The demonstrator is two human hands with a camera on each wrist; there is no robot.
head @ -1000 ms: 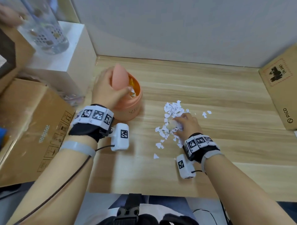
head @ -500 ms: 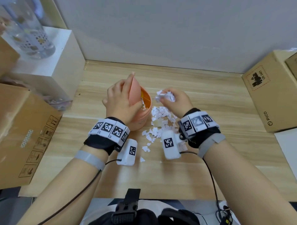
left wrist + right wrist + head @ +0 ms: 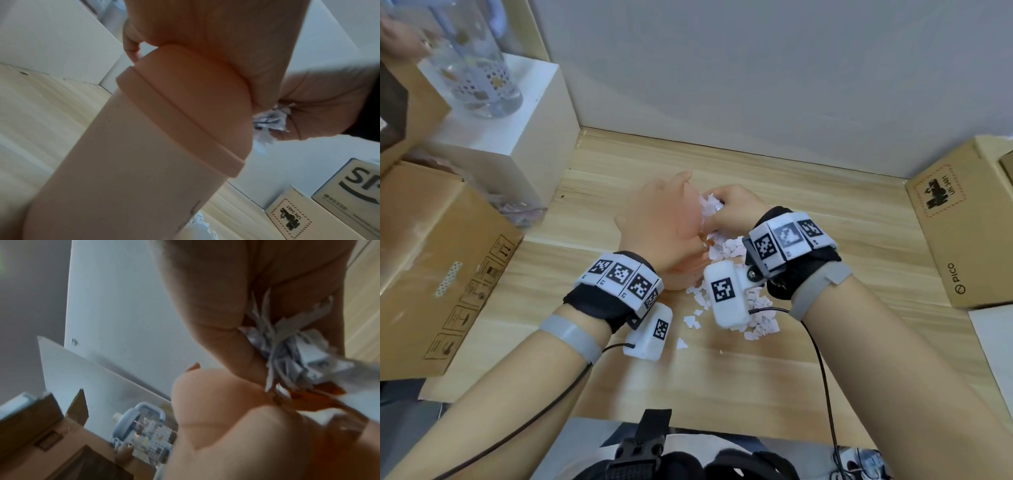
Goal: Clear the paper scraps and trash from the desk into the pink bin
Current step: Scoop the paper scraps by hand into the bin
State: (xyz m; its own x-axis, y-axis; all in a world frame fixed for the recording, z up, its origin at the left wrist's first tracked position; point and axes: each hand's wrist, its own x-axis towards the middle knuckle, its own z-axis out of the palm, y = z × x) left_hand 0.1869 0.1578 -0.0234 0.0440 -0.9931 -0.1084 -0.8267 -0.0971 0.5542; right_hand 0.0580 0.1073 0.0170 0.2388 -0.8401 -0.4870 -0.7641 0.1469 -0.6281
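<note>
At the centre of the head view the right hand (image 3: 732, 210) now pinches a bunch of paper scraps (image 3: 709, 209) right over the mouth of the pink bin (image 3: 681, 277); a second ago it was down on the tabletop (image 3: 825, 205) gathering them, and half a second ago it was lifting them just beside the bin. The left hand (image 3: 654, 219) still grips the bin's hinged lid (image 3: 185, 91), thumb and fingers curled round it, holding it tipped open. In the right wrist view the wad is clamped between thumb and fingertips (image 3: 242, 350), touching an orange scrap (image 3: 320, 394) that seems to sit already inside the opening. So this handful looks about to be dropped in, not yet let go. A loose pile of scraps (image 3: 753, 322) lies on the tabletop just below and right of the bin, partly hidden by the wrist gear, so several more trips appear needed
</note>
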